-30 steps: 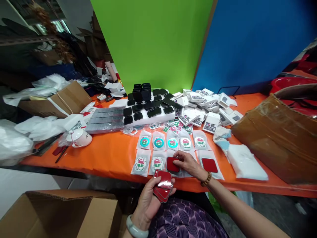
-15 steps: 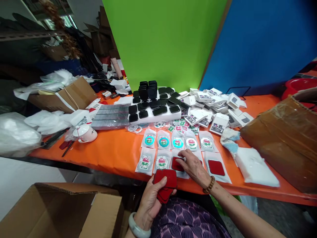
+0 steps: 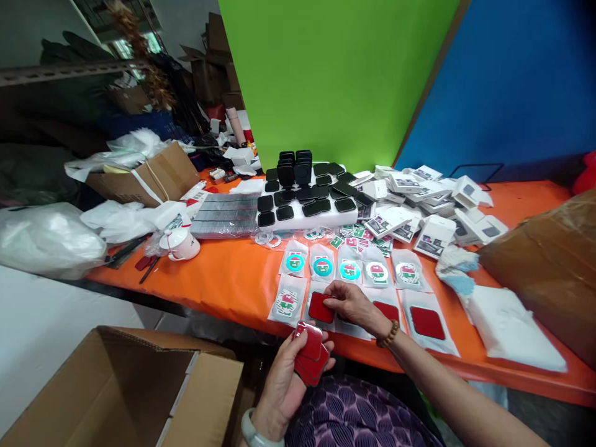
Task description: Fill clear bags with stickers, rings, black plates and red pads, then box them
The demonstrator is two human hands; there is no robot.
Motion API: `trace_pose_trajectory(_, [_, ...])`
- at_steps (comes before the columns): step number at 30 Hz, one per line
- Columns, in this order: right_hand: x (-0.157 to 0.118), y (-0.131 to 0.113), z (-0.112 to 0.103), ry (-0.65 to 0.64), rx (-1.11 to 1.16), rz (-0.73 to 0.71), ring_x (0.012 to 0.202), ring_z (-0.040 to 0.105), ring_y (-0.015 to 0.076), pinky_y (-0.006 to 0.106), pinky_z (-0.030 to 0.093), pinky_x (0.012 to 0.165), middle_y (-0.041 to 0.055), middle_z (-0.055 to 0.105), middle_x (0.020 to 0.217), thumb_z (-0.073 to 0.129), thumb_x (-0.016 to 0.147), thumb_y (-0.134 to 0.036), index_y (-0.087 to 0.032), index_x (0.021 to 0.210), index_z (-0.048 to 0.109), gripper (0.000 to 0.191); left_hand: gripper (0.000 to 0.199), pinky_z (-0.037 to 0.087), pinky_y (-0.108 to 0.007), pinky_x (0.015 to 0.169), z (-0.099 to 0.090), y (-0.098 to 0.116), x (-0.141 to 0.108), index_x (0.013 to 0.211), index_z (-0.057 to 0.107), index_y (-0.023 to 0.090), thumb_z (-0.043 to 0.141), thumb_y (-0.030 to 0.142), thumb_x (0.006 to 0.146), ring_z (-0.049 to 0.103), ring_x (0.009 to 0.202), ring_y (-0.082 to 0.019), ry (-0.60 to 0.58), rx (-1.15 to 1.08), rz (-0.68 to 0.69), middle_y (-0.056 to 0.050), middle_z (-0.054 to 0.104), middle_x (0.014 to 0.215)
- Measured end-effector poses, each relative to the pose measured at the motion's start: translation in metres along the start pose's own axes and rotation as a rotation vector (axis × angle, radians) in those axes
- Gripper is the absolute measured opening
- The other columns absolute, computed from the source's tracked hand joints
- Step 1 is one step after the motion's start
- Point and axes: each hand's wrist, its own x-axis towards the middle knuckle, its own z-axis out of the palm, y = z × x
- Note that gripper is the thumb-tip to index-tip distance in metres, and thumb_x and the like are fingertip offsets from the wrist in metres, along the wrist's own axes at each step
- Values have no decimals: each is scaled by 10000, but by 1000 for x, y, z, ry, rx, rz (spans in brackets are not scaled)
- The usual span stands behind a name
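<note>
Several red square pads (image 3: 310, 360) are fanned out in my left hand (image 3: 285, 372), below the table's front edge. My right hand (image 3: 350, 303) pinches the edge of another red pad (image 3: 321, 307), which lies over a white pouch in the front row. More red pads rest on pouches to the right, one (image 3: 427, 323) at the row's end. The front-left pouch (image 3: 287, 301) shows a red and green sticker. Behind stands a row of pouches with round stickers, some ringed in blue (image 3: 323, 266).
Black square devices (image 3: 313, 207) stand on white foam at the back. White boxes (image 3: 435, 236) are piled right of them. A white mug (image 3: 180, 244) and grey sheets (image 3: 226, 214) are left. An open carton (image 3: 209, 397) is at lower left, a white bundle (image 3: 512, 326) at right.
My right hand has moved one pouch to the left, now with a red pad there. The pad it touched before stays behind, partly under the hand. The view has shifted left.
</note>
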Motion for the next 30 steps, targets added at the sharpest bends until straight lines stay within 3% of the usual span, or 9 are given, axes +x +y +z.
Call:
trace_pose_trajectory(5, [6,7,8,137,-500,-127,672,516,151,271,394,634,0,566,702,541,769,-211,-192,751,536,27,348,574,-421,723,-8,3,-5,1023,591,95,753,198,733,684,910,-330,24,40,33,-182,703,996])
trace_pose_trajectory(10, [0,6,10,213,-823,-190,767,547,181,301,405,701,63,576,893,541,811,-190,-182,850,587,61,391,585,-412,717,-9,5,-4,998,585,122,801,204,683,691,887,-317,49,60,70,-134,707,946])
trace_pose_trajectory(12, [-5,1,13,225,-787,-212,775,552,183,311,417,716,73,573,937,550,829,-227,-182,903,598,98,379,587,-406,715,-10,5,-2,990,587,121,799,214,690,691,885,-313,35,69,72,-131,705,939])
trace_pose_trajectory(14, [-10,-5,18,139,-636,-204,768,559,183,311,429,711,63,595,894,563,844,-300,-186,901,608,135,379,587,-396,710,-11,5,-1,988,589,116,800,227,692,691,878,-308,15,66,71,-135,704,933])
trace_pose_trajectory(17, [-15,-12,27,-196,-293,-90,685,564,161,279,432,627,27,622,768,604,812,-387,-186,827,610,201,406,584,-378,704,-14,5,1,1019,587,109,798,236,696,694,841,-287,-15,63,82,-140,702,931])
trace_pose_trajectory(19, [-13,-14,33,-344,-116,-11,623,544,136,252,411,569,9,615,718,661,745,-382,-177,783,593,220,408,583,-369,688,-16,5,1,1034,581,104,785,254,714,695,821,-282,-24,72,95,-147,700,932])
trace_pose_trajectory(24, [15,-14,43,-216,-34,44,513,445,86,216,333,481,-28,550,613,651,673,-281,-168,745,560,162,377,569,-429,751,-25,7,-5,1100,539,120,689,310,811,677,933,-319,36,7,77,-175,693,996])
trace_pose_trajectory(27, [36,-15,51,-171,-156,21,474,412,78,213,322,466,-44,529,574,608,689,-216,-170,761,569,93,360,539,-492,831,-33,10,-10,1167,518,124,626,258,851,632,1052,-343,-10,-74,43,-184,665,1108])
trace_pose_trajectory(30, [49,-15,59,-129,-372,-86,561,479,99,221,363,535,-22,584,652,600,692,-154,-167,764,600,72,356,529,-509,847,-41,14,-14,1173,527,122,622,181,836,607,1095,-351,-31,-89,40,-183,643,1167])
